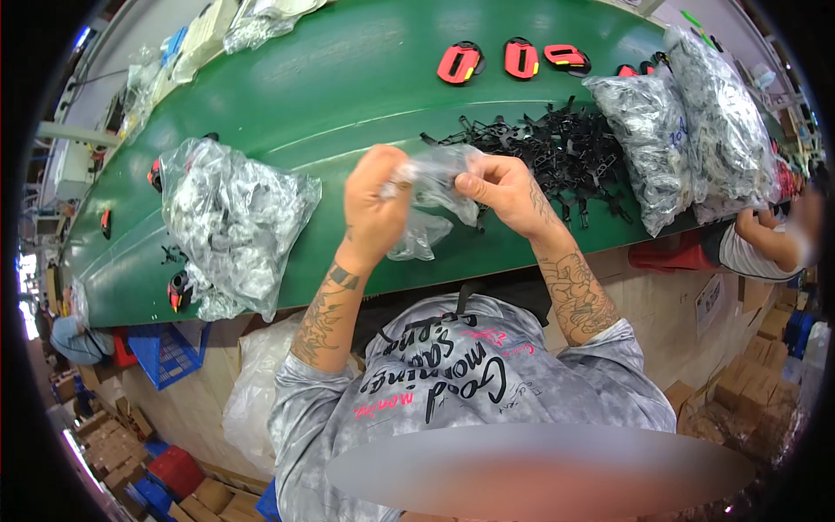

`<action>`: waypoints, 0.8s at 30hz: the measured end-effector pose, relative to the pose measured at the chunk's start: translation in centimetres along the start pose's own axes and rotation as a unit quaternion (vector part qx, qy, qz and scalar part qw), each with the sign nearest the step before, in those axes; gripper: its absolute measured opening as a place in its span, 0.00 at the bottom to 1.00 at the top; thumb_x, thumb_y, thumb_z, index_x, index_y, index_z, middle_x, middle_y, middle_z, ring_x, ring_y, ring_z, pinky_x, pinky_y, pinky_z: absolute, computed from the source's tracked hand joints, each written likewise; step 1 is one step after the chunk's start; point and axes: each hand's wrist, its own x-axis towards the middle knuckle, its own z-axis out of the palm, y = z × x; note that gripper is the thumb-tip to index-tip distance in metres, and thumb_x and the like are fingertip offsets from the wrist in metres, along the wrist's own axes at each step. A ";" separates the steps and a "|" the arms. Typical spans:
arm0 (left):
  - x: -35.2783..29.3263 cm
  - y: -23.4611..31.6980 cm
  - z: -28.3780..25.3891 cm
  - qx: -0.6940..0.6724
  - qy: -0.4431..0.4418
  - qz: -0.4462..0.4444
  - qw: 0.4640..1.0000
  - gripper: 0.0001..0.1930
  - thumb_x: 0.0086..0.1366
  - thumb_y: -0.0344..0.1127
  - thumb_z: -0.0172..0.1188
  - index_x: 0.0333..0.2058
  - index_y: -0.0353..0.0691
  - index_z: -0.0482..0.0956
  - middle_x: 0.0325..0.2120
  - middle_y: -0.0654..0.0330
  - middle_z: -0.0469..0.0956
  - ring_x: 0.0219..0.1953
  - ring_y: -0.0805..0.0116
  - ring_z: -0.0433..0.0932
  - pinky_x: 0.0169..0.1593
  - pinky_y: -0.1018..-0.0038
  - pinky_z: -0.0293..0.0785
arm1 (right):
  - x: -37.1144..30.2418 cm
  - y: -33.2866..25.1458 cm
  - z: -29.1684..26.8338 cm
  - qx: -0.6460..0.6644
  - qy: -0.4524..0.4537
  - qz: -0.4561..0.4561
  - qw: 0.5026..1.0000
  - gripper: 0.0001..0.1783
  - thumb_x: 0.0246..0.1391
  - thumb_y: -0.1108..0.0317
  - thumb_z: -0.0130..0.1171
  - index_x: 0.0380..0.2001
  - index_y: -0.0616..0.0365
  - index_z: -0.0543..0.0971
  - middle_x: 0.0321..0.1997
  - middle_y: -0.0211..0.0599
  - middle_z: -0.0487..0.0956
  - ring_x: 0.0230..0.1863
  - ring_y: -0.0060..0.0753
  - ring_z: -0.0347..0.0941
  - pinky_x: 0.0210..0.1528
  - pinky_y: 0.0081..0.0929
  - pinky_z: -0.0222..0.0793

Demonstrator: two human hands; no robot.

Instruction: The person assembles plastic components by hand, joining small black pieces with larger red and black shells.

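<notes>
A small clear plastic bag [442, 184] is stretched between my two hands above the green work surface. My left hand [376, 202] is closed in a fist on one end of it. With thumb and fingers, my right hand [511, 193] pinches the other end. Whether anything is inside the bag, I cannot tell. Just below hangs or lies another piece of clear plastic [419, 237]; I cannot tell if it belongs to the same bag. A heap of small black plastic parts [557, 148] spreads beyond and to the right of my right hand.
A large clear bag [239, 222] of wrapped items lies at left. Two big filled bags [648, 139] stand at right. Red-and-black devices [522, 59] sit along the far side. At far right is another person's arm [765, 244]. Cardboard boxes [752, 374] stand on the floor.
</notes>
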 end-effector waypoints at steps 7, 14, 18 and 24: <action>3.4 -1.8 0.9 -0.260 0.068 -0.281 0.921 0.04 0.63 0.23 0.56 0.36 0.32 0.78 0.39 0.57 0.80 0.36 0.73 0.76 0.39 0.75 0.72 | -0.3 1.1 -2.8 0.182 0.229 -0.085 0.952 0.19 0.70 0.55 0.59 0.31 0.59 0.79 0.32 0.30 0.81 0.31 0.19 0.75 0.36 0.19 0.71; 13.3 -11.3 5.2 0.044 -0.067 -0.261 0.962 0.17 0.60 0.30 0.58 0.48 0.31 0.75 0.41 0.47 0.84 0.50 0.56 0.83 0.52 0.68 0.79 | -1.7 -0.3 -7.1 -0.007 0.234 -0.027 0.972 0.19 0.65 0.64 0.63 0.22 0.54 0.69 0.28 0.31 0.79 0.23 0.18 0.73 0.27 0.19 0.68; 14.9 -13.9 10.3 0.353 -0.145 -0.227 0.896 0.36 0.57 0.54 0.67 0.58 0.33 0.73 0.47 0.42 0.80 0.51 0.44 0.82 0.55 0.59 0.79 | -2.4 -1.2 -6.4 0.038 0.265 -0.060 0.962 0.10 0.61 0.70 0.67 0.37 0.61 0.74 0.30 0.35 0.81 0.27 0.21 0.79 0.29 0.18 0.69; 14.1 -14.1 8.2 0.321 -0.087 -0.235 0.914 0.42 0.51 0.55 0.75 0.57 0.32 0.73 0.53 0.40 0.76 0.49 0.46 0.82 0.55 0.60 0.79 | -4.1 -1.5 -7.1 0.106 0.201 -0.067 0.971 0.17 0.61 0.69 0.70 0.49 0.66 0.79 0.43 0.42 0.86 0.39 0.26 0.83 0.40 0.19 0.74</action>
